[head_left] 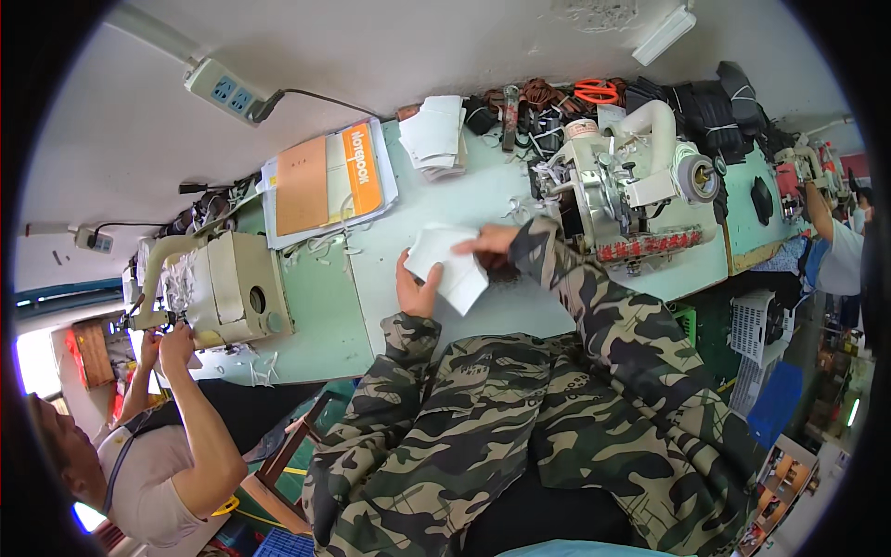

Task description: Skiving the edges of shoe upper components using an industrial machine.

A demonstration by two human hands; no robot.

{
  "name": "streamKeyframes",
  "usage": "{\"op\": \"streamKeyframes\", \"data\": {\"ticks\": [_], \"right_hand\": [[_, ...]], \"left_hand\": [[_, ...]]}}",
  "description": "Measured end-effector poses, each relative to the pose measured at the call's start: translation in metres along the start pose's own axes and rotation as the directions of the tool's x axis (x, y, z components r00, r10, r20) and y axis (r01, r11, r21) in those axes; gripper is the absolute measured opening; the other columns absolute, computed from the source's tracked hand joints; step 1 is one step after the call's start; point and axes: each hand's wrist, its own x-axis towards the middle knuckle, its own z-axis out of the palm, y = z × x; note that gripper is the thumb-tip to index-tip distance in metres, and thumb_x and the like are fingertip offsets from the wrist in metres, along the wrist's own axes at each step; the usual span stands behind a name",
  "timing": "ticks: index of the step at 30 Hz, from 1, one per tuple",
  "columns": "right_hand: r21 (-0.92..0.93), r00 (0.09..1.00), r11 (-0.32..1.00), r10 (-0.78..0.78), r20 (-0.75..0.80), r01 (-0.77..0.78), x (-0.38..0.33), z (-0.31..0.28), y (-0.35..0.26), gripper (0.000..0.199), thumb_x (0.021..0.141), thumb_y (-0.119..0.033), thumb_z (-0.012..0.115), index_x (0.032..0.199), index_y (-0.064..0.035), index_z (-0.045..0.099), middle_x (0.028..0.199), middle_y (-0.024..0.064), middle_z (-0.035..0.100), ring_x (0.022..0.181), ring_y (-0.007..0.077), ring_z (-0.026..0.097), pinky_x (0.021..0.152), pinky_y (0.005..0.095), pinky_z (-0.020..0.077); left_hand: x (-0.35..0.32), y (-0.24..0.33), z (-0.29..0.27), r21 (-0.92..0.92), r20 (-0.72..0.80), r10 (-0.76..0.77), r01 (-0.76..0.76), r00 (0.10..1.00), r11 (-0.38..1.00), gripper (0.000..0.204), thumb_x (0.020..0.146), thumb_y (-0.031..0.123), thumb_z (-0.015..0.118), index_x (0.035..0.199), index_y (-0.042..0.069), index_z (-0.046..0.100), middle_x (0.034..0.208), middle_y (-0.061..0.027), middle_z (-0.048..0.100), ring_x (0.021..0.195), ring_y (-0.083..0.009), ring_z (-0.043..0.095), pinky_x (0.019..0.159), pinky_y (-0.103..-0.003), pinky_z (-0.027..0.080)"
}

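My left hand (417, 291) grips a small stack of flat white pieces (452, 264) over the pale green table, its thumb on top and its fingers around the left edge. Whether the pieces are cloth or paper I cannot tell. At the stack's right edge, my right hand (495, 241) has its fingers closed together on the pieces; the fingertips are partly hidden. A second pile of similar white pieces (434, 135) lies farther back on the table.
An industrial sewing machine (622, 176) stands to the right, another (223, 288) to the left, where a co-worker (172, 446) has both hands. Folders with an orange notebook (362, 169) lie back left. Orange-handled scissors (596, 91) and dark bundles (710, 116) line the wall.
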Motion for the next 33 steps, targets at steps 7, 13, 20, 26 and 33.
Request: {"op": "streamKeyframes", "data": {"ticks": [7, 13, 20, 26, 33], "right_hand": [[0.301, 0.726, 0.707, -0.426, -0.54, 0.639, -0.037, 0.057, 0.054, 0.069, 0.078, -0.037, 0.079, 0.127, 0.0042, 0.054, 0.107, 0.0105, 0.067, 0.103, 0.0199, 0.062, 0.091, 0.033, 0.0482], [0.52, 0.868, 0.695, -0.41, -0.281, 0.497, -0.189, 0.053, 0.108, 0.063, 0.087, -0.029, 0.066, 0.138, 0.0018, 0.045, 0.124, 0.0106, 0.06, 0.109, 0.0183, 0.06, 0.092, 0.0327, 0.0493], [0.721, 0.802, 0.366, -0.378, -0.462, 0.588, -0.248, 0.091, 0.179, 0.079, 0.085, -0.042, 0.065, 0.146, -0.0009, 0.036, 0.139, 0.0141, 0.052, 0.125, 0.0232, 0.052, 0.105, 0.0381, 0.042], [0.709, 0.705, 0.083, -0.242, -0.667, 0.7, -0.246, 0.087, 0.24, 0.064, 0.098, -0.044, 0.049, 0.145, -0.0018, 0.037, 0.136, 0.0121, 0.054, 0.121, 0.021, 0.056, 0.102, 0.0337, 0.0458], [0.721, 0.694, -0.215, -0.196, -0.693, 0.659, -0.218, 0.092, 0.234, 0.056, 0.1, -0.043, 0.045, 0.139, -0.0034, 0.045, 0.122, 0.0114, 0.063, 0.105, 0.0203, 0.065, 0.088, 0.0326, 0.0537]], "left_hand": [[0.003, 0.006, 0.015, -0.335, -0.006, -0.023, 0.019, 1.0, 0.942, 0.057, 0.092, 0.024, 0.062, 0.137, -0.006, 0.044, 0.133, -0.0178, 0.054, 0.117, -0.0269, 0.056, 0.099, -0.037, 0.044], [0.058, 0.008, 0.068, 0.595, 0.26, 0.479, -0.53, 0.838, 0.604, 0.058, 0.085, 0.032, 0.068, 0.131, 0.001, 0.054, 0.135, -0.0214, 0.053, 0.129, -0.0367, 0.047, 0.107, -0.047, 0.037], [-0.048, -0.024, 0.203, -0.071, 0.721, -0.345, 0.559, 0.602, 0.826, 0.041, 0.097, 0.03, 0.051, 0.128, 0.002, 0.053, 0.117, -0.0189, 0.063, 0.108, -0.0319, 0.062, 0.089, -0.034, 0.05], [-0.118, 0.066, 0.161, 0.318, 0.695, -0.112, -0.164, 0.71, 0.934, 0.046, 0.088, 0.017, 0.067, 0.127, -0.002, 0.052, 0.118, -0.0244, 0.057, 0.106, -0.0366, 0.058, 0.091, -0.043, 0.048], [-0.15, 0.094, 0.181, 0.165, 0.583, 0.534, -0.733, 0.612, 0.66, 0.054, 0.073, 0.01, 0.078, 0.119, -0.003, 0.054, 0.113, -0.022, 0.059, 0.105, -0.0398, 0.056, 0.091, -0.044, 0.047]]}}
